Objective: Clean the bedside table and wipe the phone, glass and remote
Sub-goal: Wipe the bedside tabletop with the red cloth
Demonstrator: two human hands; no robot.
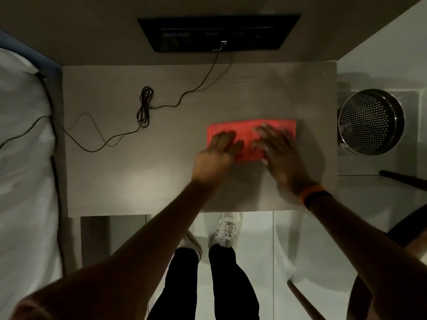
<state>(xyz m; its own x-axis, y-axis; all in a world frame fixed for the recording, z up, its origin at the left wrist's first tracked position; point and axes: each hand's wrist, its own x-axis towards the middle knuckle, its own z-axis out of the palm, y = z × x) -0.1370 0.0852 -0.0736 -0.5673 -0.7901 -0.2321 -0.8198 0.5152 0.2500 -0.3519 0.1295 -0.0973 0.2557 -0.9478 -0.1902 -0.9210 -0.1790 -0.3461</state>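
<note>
- On the far left, the bed (20, 158) lies against the table (120, 181), and a cable (76, 139) trails from the bedding onto the tabletop.
- Further along, the cable gathers in a loose coil (144, 107), then climbs to a dark wall panel (217, 33). It lies well apart from the cloth, but a wide sweep leftward could likely snag it and drag it or tug the plug.
- Right of centre, a folded red cloth (245, 132) lies flat on the table, and both hands press on it.
- Left hand (219, 151): palm down, fingers spread flat over the cloth's left half, arm stretched straight forward.
- Right hand (277, 151): also flat and spread, on the cloth's right half, blurred as if in motion; an orange band (310, 192) sits at the wrist. Neither hand is closed around anything; they sit side by side, nearly touching.
- Beyond the table's right edge stands a perforated metal bin (369, 121); a stroke too far right might push the cloth over the edge.
- Phone, glass and remote are nowhere in view, so only the table itself is under way.
</note>
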